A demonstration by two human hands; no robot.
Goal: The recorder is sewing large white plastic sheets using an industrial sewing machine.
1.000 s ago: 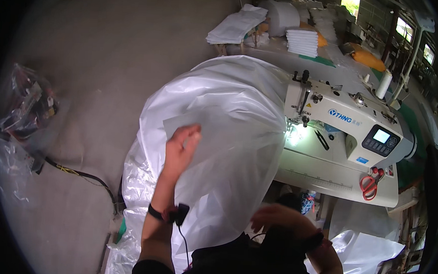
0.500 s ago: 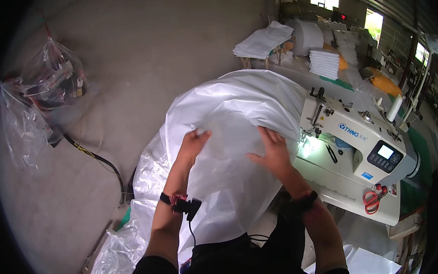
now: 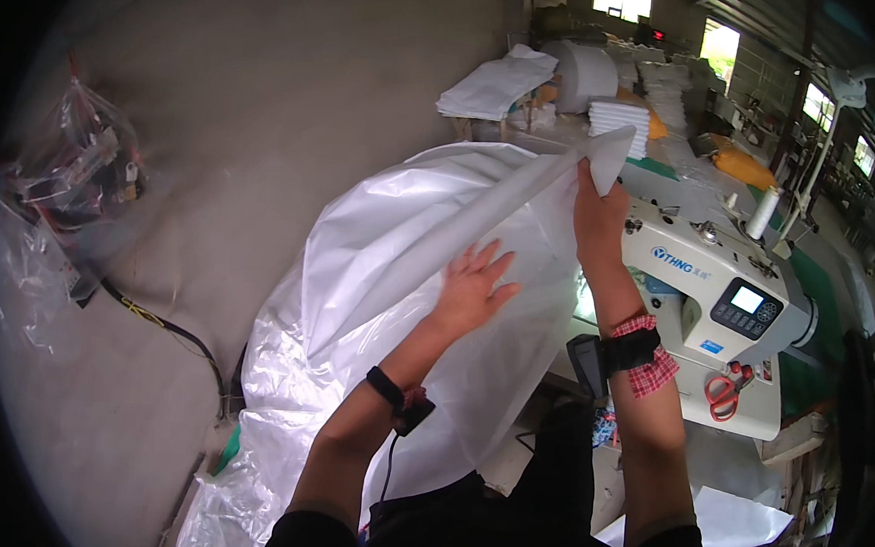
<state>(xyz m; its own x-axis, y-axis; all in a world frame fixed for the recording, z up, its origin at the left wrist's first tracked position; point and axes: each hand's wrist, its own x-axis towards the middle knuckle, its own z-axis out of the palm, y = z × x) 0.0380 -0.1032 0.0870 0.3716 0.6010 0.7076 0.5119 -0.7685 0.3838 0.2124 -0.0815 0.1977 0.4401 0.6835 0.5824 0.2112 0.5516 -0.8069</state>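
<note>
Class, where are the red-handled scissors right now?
In the head view, the red-handled scissors lie at right, on the sewing machine bed, below its control panel.

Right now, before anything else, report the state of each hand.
Left hand: open, fingers spread, over the white sheet.
Right hand: closed, holding a lifted part of that sheet.

Right grip [image 3: 602,211] on white sheet [image 3: 409,247]
</note>
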